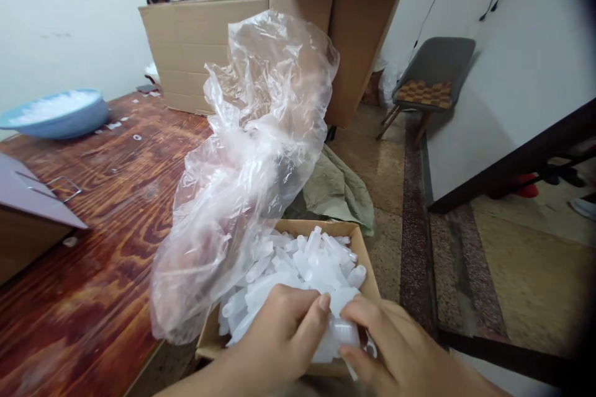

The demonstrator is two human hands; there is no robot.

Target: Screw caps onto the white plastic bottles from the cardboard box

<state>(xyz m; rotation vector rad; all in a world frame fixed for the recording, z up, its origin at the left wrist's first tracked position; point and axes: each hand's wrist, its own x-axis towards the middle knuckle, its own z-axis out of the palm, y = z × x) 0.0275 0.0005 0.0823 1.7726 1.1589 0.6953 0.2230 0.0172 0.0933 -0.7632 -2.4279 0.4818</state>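
Observation:
My left hand [291, 325] is closed over a cardboard box [367, 260], its thumb pressed against the bent forefinger. Whatever it may grip is hidden by the fingers. Close beside it, my right hand [391, 344] pinches a small translucent white plastic piece [345, 331] between thumb and fingers. Below and beyond both hands, the box is heaped with similar translucent white plastic pieces [321, 263], several with narrow tube-like ends. A large crumpled clear plastic bag [242, 167] rises from the box's left side and spreads over the table's edge.
On the left, a reddish wooden table [139, 180] bears a blue basin [69, 118] of white pieces and scattered scraps. Large cardboard boxes [186, 49] stand behind the bag. A grey chair [437, 68] is by the wall, and green cloth [339, 192] lies beyond the box.

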